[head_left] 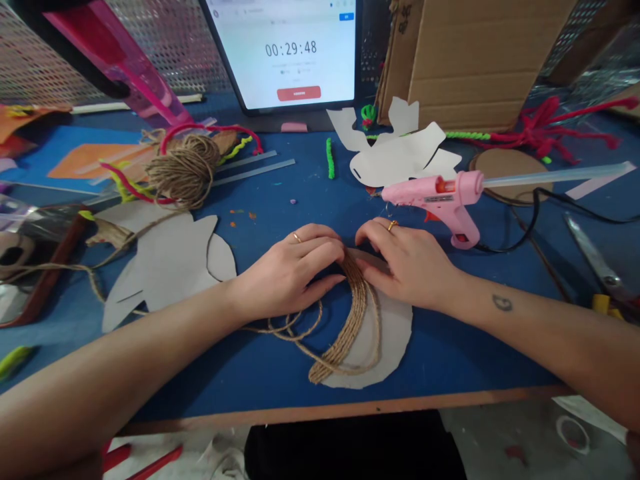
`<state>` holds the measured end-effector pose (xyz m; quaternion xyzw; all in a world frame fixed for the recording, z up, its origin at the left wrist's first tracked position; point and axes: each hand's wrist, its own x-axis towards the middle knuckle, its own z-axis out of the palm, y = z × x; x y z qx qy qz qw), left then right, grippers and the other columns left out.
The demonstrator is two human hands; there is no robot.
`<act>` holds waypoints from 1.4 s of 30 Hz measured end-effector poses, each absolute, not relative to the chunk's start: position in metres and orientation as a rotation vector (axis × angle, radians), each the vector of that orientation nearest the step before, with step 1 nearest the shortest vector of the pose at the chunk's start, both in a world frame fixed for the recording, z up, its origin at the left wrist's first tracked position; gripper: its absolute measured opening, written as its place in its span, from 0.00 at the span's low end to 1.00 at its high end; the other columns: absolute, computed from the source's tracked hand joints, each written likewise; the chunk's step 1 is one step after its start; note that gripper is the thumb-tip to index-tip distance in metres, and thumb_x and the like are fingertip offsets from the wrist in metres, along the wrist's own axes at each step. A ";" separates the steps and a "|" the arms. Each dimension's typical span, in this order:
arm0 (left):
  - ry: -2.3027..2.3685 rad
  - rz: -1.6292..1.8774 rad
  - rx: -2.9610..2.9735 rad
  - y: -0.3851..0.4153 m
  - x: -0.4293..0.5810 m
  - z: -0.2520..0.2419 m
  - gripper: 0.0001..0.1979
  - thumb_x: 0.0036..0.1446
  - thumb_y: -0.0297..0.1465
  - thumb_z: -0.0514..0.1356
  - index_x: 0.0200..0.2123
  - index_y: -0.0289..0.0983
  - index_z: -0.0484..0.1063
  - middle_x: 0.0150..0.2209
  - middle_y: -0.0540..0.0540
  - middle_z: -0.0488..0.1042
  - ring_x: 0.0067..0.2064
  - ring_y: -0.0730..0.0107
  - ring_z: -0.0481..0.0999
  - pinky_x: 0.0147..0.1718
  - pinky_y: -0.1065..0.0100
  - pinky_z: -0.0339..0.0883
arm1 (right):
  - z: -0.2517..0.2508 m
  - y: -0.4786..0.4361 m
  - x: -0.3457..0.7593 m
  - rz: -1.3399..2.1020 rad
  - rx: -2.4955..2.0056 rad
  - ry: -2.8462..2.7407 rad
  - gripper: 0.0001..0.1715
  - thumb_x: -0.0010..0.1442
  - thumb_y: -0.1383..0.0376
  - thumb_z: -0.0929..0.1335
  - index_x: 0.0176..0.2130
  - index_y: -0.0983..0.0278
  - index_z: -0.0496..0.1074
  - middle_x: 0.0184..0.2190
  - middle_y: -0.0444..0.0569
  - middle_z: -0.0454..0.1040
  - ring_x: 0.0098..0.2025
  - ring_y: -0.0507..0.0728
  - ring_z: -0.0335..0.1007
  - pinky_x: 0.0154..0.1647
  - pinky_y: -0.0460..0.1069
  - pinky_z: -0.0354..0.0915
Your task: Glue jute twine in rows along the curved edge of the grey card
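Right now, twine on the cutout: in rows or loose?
Mostly in rows: the jute twine curves in tight parallel strands on the cardboard cutout by the left hand and right hand; loose loops trail onto the blue table.

The coiled twine (345, 327) is rough, hairy jute with a matt brown look, and the ball of twine (183, 172) matches it. The cutout (395, 340) beneath is matt grey card with plain cut edges. The table top (250, 373) is smooth blue. The glue gun (450, 200) is glossy pink plastic, and its glue stick (555, 177) is smooth and translucent. The box (480, 60) is corrugated brown cardboard, the pipe cleaners (540, 130) are fuzzy red, and the scissors (593, 257) show shiny bare metal.
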<state>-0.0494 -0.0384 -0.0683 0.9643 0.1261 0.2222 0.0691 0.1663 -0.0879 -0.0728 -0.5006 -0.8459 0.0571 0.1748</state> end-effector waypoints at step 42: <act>0.266 0.678 2.989 -0.038 -0.045 -0.067 0.09 0.60 0.26 0.56 0.43 0.31 0.70 0.42 0.42 0.75 0.48 0.62 0.70 0.52 0.61 0.68 | -0.073 -0.097 0.176 0.182 -1.028 -2.343 0.09 0.61 0.67 0.65 0.38 0.65 0.75 0.35 0.48 0.76 0.34 0.51 0.72 0.35 0.46 0.66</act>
